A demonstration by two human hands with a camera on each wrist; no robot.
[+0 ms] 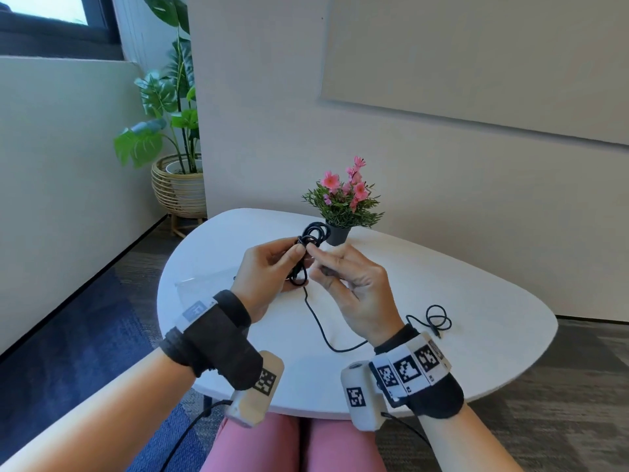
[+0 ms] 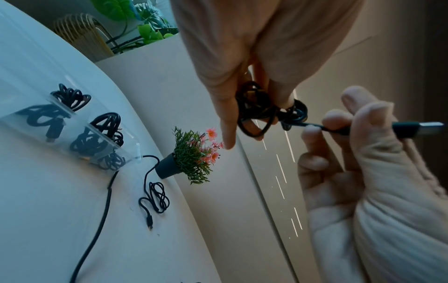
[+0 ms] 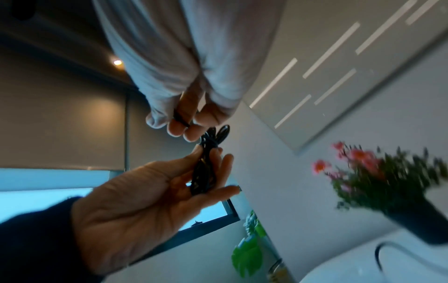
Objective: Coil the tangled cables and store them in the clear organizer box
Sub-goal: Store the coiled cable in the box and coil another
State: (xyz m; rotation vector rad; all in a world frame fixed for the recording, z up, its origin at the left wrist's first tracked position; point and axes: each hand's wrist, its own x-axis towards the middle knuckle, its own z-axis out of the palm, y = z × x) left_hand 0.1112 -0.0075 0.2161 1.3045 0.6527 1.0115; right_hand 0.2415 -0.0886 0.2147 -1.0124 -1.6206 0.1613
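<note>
Above the white table point(image 1: 476, 301), my left hand point(image 1: 299, 257) grips a small coil of black cable point(image 1: 313, 233) between thumb and fingers. My right hand point(image 1: 323, 264) pinches the coil's free end just behind its USB plug point(image 2: 412, 128). The left wrist view shows the left hand point(image 2: 254, 118) round the coil point(image 2: 261, 111) and the right hand point(image 2: 322, 126) beside it. From the right wrist, the right hand point(image 3: 186, 130) is above the left hand point(image 3: 213, 168) and the coil point(image 3: 206, 166). The clear organizer box point(image 2: 128, 153) holds several coiled cables; my left hand mostly hides the box point(image 1: 204, 284) in the head view.
A loose black cable point(image 1: 439, 318) lies on the table, tangled at its right end, with one stretch passing under my hands; the tangle point(image 2: 155, 197) lies near a potted pink flower point(image 1: 343, 199). A large plant in a wicker basket point(image 1: 177, 185) stands on the floor at left.
</note>
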